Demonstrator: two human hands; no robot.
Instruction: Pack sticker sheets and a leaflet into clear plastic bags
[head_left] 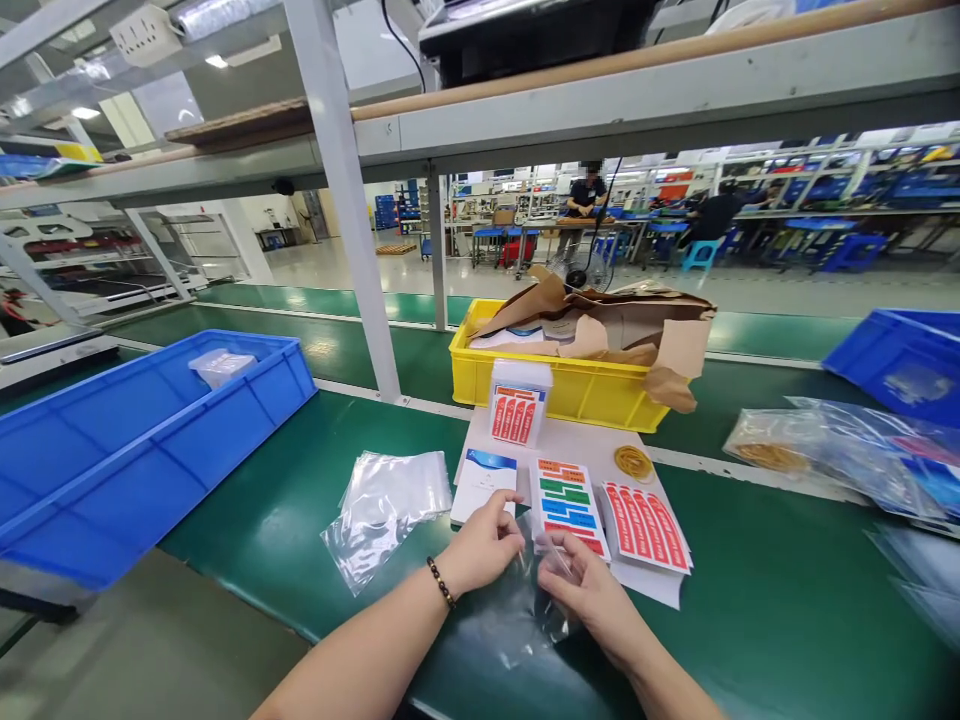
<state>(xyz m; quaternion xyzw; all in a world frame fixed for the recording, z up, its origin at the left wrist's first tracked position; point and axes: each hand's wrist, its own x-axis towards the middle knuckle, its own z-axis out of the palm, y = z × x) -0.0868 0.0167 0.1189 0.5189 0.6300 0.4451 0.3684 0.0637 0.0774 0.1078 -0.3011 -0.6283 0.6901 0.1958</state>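
My right hand (589,592) pinches a clear plastic bag (517,622) that hangs low over the green bench. Close to the bag's left side is my left hand (484,545), index finger stretched over a stack of white-and-blue booklets (484,478) and thumb apart from it. Its lower fingers are partly hidden. Just beyond my hands lies a stack of sticker sheets with coloured labels (566,498). To its right is a stack of red-striped sheets (646,527); similar sheets (517,410) stand upright behind. A pile of clear bags (394,500) lies to the left.
A yellow crate (562,385) with torn brown cardboard stands behind the stacks. Rubber bands (634,462) lie right of it. A blue bin (150,440) occupies the left, another blue bin (900,360) the far right, near bagged items (817,445). A metal post (352,200) rises ahead.
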